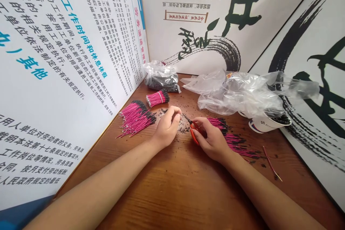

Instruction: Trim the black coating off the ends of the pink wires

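My right hand (211,138) grips small orange-handled scissors (192,129), their dark tip pointing up-left toward my left hand (167,125). The left hand's fingers are pinched together just left of the scissor tip; what they hold is too small to make out. A loose heap of pink wires with black ends (136,116) lies left of the left hand. A banded bundle of the same wires (157,97) sits behind it. More pink wires (237,142) lie spread under and right of my right hand. Dark scraps (184,126) dot the table between the hands.
A wooden table (175,187) is boxed in by printed boards at left, back and right. A clear bag of dark pieces (161,77) stands at the back. Crumpled plastic bags (242,91) and a white paper cup (266,124) sit at right. A single wire (271,163) lies apart.
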{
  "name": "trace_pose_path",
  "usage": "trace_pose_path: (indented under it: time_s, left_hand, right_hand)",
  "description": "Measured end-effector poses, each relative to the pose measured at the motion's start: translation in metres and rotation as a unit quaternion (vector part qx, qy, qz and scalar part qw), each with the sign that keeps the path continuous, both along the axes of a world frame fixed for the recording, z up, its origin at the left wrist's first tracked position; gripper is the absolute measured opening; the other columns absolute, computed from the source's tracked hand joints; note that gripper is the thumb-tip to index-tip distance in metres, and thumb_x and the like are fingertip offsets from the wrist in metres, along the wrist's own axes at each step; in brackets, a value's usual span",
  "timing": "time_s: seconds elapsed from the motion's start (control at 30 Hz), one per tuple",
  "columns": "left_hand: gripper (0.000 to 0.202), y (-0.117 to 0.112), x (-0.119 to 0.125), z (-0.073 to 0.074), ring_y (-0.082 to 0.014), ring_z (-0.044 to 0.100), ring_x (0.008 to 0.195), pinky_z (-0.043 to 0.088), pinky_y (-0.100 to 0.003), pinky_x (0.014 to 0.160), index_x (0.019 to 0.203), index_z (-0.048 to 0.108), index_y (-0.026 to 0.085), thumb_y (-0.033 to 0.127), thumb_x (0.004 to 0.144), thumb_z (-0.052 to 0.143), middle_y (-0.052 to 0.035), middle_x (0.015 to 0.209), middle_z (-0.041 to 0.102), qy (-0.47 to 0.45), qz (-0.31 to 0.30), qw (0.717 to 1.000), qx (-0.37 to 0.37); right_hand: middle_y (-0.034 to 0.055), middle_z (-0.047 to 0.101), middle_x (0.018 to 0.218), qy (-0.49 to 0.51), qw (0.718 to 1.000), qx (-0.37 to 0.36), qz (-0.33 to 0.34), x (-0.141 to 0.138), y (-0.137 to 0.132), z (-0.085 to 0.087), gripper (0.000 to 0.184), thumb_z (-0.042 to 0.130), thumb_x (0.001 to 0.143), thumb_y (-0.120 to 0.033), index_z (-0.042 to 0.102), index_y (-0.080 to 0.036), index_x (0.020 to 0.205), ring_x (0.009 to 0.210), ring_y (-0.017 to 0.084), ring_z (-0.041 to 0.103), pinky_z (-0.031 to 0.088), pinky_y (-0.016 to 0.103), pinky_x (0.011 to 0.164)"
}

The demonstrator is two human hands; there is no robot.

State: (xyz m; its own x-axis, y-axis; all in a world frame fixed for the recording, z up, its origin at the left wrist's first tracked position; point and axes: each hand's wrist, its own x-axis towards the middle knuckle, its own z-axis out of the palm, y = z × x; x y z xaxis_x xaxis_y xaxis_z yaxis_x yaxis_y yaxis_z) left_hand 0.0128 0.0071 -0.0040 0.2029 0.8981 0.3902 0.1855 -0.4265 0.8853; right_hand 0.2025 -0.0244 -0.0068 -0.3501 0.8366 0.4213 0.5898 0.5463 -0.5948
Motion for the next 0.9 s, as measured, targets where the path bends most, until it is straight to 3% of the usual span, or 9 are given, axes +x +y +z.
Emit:
trace_pose_path:
  time_s: [0.2, 0.57, 0.9]
  left_hand:
    - [0.012, 0.0005, -0.0009, 0.0002, -0.0157, 0.050, 0.079, 0.040, -0.028, 0.074, 0.091, 0.047, 0.020, 0.026, 0.097, 0.039, -0.0006, 0.081, 0.051, 0.011, 0.009, 1.000, -0.005]
    - [0.012, 0.0016, -0.0008, -0.0023, -0.0158, 0.050, 0.078, 0.041, -0.028, 0.075, 0.091, 0.048, 0.020, 0.026, 0.097, 0.039, -0.0006, 0.081, 0.052, 0.012, 0.008, 1.000, -0.002]
    - [0.014, 0.0013, -0.0009, 0.0003, -0.0162, 0.050, 0.078, 0.040, -0.028, 0.075, 0.089, 0.049, 0.020, 0.027, 0.097, 0.039, -0.0007, 0.080, 0.053, 0.023, 0.017, 1.000, -0.004]
  right_hand:
    - [0.0017, 0.065, 0.085, -0.011, 1.000, 0.002, -0.002, 0.0007, 0.0002, -0.0012, 0.015, 0.053, 0.095, -0.024, 0.051, -0.022, 0.110, 0.068, 0.016, 0.061, 0.045, 0.025, 0.062]
    - [0.0027, 0.066, 0.087, -0.016, 1.000, 0.004, -0.003, -0.0005, -0.0009, 0.0021, 0.015, 0.049, 0.096, -0.024, 0.050, -0.023, 0.111, 0.073, 0.018, 0.064, 0.047, 0.027, 0.067]
    - [0.0011, 0.064, 0.083, -0.008, 1.000, 0.005, -0.002, 0.0006, -0.0005, 0.0001, 0.015, 0.053, 0.095, -0.025, 0.051, -0.022, 0.109, 0.066, 0.015, 0.059, 0.045, 0.025, 0.062]
